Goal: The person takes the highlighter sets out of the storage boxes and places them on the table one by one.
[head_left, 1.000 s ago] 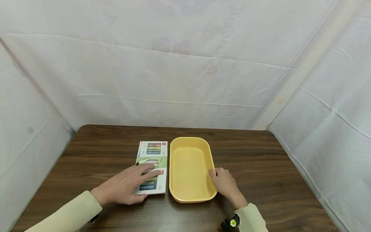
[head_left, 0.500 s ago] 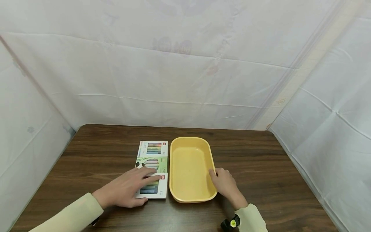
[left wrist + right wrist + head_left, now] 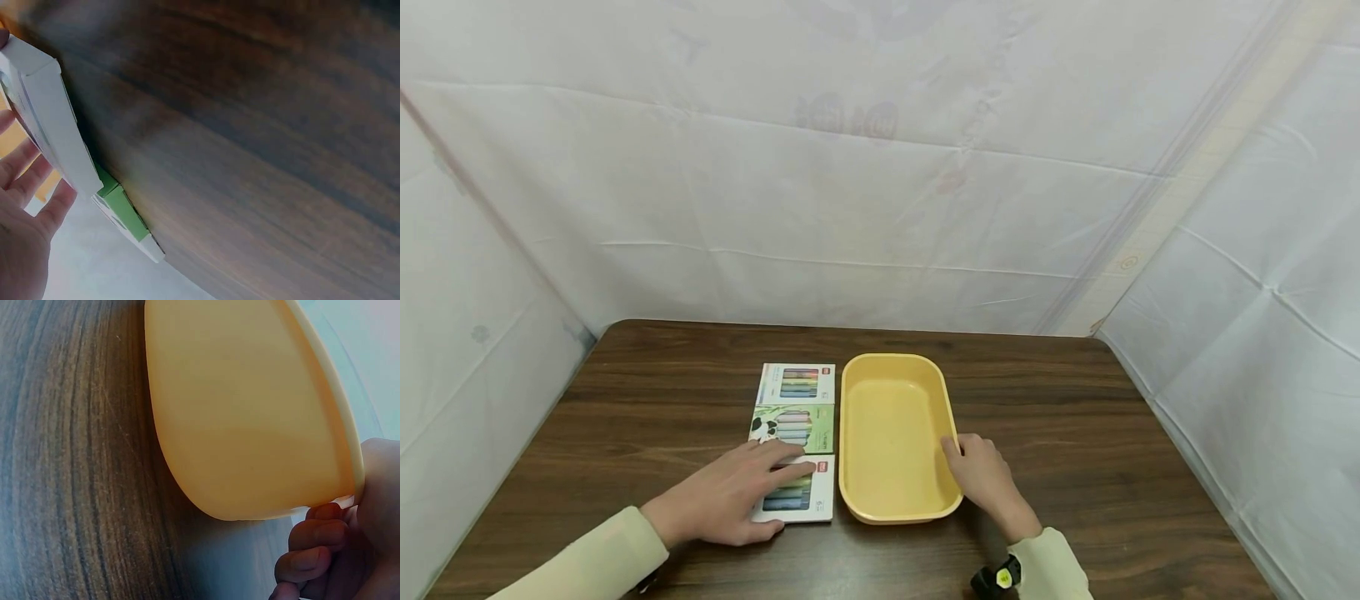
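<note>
My left hand (image 3: pixel 722 496) lies with spread fingers over a white box of coloured pens (image 3: pixel 822 492), the nearest of three flat boxes in a column. Its thumb is at the box's near edge. In the left wrist view, straight fingers (image 3: pixel 57 206) reach the face of this box. A green box of pens (image 3: pixel 823 429) with a panda picture sits directly behind it, and another white box of pens (image 3: pixel 825 385) is farthest back. My right hand (image 3: pixel 985 475) grips the right rim of a yellow plastic tray (image 3: pixel 848 433), thumb over the rim, fingers curled below its outside edge in the right wrist view.
The boxes and tray stand side by side on a dark brown wooden table (image 3: pixel 1112 467), a narrow gap between them. White cloth (image 3: pixel 880 208) hangs behind the table and along both sides. A black watch-like band (image 3: pixel 997 577) is on my right wrist.
My left hand has slid the nearest white box toward me, off the green box it partly covered, so more of the green box shows. Right hand and tray have hardly moved.
</note>
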The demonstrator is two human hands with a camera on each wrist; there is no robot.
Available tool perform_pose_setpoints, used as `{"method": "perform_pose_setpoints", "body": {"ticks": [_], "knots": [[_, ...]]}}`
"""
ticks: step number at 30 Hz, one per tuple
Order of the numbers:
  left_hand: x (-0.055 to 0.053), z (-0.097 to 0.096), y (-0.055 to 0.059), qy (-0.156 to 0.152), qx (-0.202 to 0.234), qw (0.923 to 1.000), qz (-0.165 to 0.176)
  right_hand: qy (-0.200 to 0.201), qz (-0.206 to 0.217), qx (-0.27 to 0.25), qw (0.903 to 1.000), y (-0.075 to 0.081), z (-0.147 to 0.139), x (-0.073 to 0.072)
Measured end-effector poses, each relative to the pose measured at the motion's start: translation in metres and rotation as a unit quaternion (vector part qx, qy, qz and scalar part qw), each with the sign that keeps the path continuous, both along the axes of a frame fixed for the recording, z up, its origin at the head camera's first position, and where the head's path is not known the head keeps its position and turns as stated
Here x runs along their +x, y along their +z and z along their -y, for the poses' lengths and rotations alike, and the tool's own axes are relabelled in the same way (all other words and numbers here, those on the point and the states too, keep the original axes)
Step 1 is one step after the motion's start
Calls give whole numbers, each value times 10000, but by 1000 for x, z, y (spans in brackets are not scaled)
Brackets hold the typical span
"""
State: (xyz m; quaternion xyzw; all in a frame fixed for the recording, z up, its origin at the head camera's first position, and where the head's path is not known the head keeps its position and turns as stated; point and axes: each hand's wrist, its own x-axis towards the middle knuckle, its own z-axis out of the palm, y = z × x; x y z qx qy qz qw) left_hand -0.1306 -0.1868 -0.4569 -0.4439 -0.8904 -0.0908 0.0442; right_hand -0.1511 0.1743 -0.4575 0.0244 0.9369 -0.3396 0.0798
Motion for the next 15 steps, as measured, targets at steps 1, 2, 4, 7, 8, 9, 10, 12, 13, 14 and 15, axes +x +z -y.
{"method": "perform_pose_setpoints", "body": {"ticks": [1, 2, 4, 7, 8, 9, 10, 12, 13, 14, 15], "knots": [[0, 0, 0, 12, 6, 10000, -4, 2, -7, -4, 10000, 0, 0, 0], [1, 0, -1, 24, 0, 10000, -23, 6, -8, -9, 10000, 0, 0, 0], [1, 0, -2, 27, 0, 10000, -61, 6, -7, -22, 10000, 0, 0, 0], [2, -1, -3, 15, 9, 9999, -132, 1, 2, -37, 10000, 0, -1, 0], [2, -1, -3, 8, 13, 9999, -153, 0, 5, -36, 10000, 0, -1, 0], [2, -1, -4, 1, 21, 9999, -167, -4, 8, -39, 10000, -1, -1, 0], [2, -1, -4, 1, 19, 9998, -195, -7, 6, -38, 10000, -1, -1, 0], [2, -1, -5, 1, 16, 9997, -238, -9, 6, -40, 10000, -1, -1, 0], [3, -1, -5, 3, 10, 9997, -253, -12, 7, -39, 10000, -1, -1, 0], [3, -1, -5, 6, 8, 9997, -262, -16, 10, -45, 10000, -1, -1, 0], [3, -1, -5, 11, -2, 9996, -270, -18, 11, -49, 10000, -2, -1, 0]]}}
